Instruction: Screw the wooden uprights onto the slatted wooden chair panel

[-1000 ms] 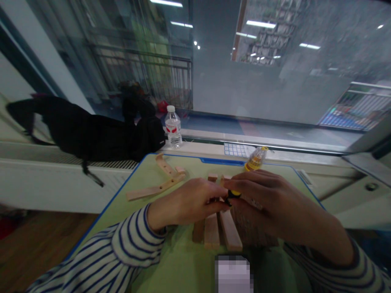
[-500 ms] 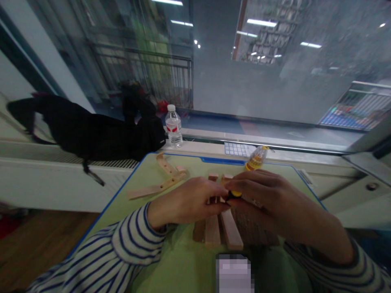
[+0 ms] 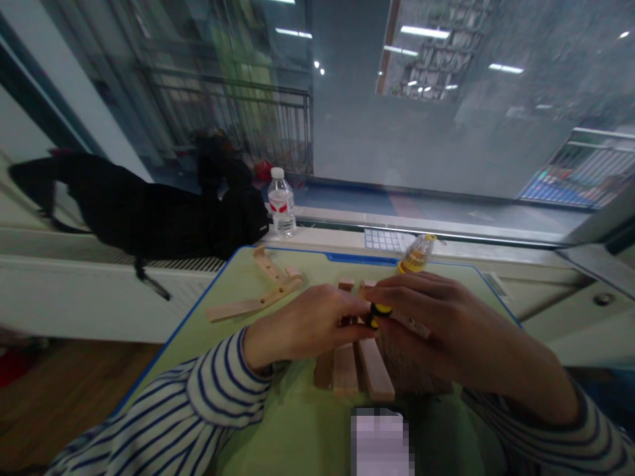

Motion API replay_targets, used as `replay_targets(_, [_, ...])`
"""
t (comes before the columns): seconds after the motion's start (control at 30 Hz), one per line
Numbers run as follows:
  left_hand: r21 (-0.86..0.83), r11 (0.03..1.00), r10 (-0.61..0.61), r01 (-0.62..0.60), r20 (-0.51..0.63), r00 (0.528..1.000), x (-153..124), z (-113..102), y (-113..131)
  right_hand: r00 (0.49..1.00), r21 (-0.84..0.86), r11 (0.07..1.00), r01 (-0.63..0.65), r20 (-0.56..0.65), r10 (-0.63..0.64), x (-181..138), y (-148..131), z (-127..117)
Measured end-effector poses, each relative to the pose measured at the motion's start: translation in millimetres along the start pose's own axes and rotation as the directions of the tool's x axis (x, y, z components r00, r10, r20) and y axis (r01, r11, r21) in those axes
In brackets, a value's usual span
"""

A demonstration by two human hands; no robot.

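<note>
My right hand [image 3: 441, 324] is closed, its thumb and fingers pinching a small yellow-and-black tool [image 3: 381, 309] whose kind I cannot make out. My left hand [image 3: 312, 320] meets it from the other side, with thumb and fingertips closed about the tool's lower end. Under both hands lie two pale wooden strips, a left strip [image 3: 346, 375] and a right strip [image 3: 377, 373], side by side on a brown, rough-looking block [image 3: 414, 370]. The hands hide the strips' middle parts.
Joined wooden pieces with holes [image 3: 262, 301] lie at the left of the green table [image 3: 233, 390]. At the back are a clear bottle with yellow cap [image 3: 417, 254], a water bottle [image 3: 282, 205] and a black bag [image 3: 163, 215]. A blurred-out rectangle [image 3: 381, 443] is at the front.
More yellow of the small tool shows between my fingertips, as it has turned or shifted slightly. Both hands stay in nearly the same place, and the wooden strips have not visibly moved.
</note>
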State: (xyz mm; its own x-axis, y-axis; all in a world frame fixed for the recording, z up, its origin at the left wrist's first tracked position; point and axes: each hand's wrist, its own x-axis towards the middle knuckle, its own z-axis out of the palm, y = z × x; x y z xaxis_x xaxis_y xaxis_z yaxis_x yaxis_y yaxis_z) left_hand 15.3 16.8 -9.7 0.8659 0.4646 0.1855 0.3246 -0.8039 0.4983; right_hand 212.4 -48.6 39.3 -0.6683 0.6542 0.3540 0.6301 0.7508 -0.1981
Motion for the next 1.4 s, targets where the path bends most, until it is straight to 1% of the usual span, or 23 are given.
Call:
replay_targets(0.17, [0.021, 1.0, 0.011, -0.012, 0.016, 1.0, -0.4, 1.4, -1.3, 0.999, -0.017, 0.999, -0.032, 0.012, 0.032, -0.8, -0.4, -2.4])
replay_targets(0.43, [0.015, 1.0, 0.024, -0.025, 0.013, 1.0, -1.4, 3.9, -2.5, 0.999, -0.033, 0.999, -0.037, 0.005, 0.038, -2.2, 0.9, -1.6])
replay_targets(0.63, [0.014, 1.0, 0.0, 0.0, 0.032, 0.999, -1.2, 3.1, -0.6, 0.999, -0.02, 0.999, -0.039, -0.016, 0.038, -1.9, 0.8, -1.8])
replay_targets(0.93, [0.005, 0.998, -0.066, 0.066, -0.012, 0.998, 1.6, -1.2, 6.0, 0.998, -0.028, 0.998, -0.051, -0.028, 0.05, -1.2, 2.2, -1.5])
replay_targets(1.17, [0.01, 0.999, -0.039, 0.039, -0.011, 0.999, 1.2, -1.3, 4.3, 0.999, 0.0, 0.999, -0.036, -0.022, 0.036, -1.2, 0.7, -1.7])
replay_targets(1.3, [-0.02, 0.999, -0.027, 0.026, -0.001, 1.0, 0.5, -0.7, 2.3, 1.0, 0.001, 1.0, -0.021, -0.017, 0.021, -2.3, 0.6, -0.8])
replay_targets(1.4, [-0.043, 0.999, -0.015, 0.015, -0.005, 1.0, 0.0, 1.0, 0.1, 0.999, 0.0, 0.999, -0.039, 0.007, 0.039, -1.4, 0.8, -0.2])
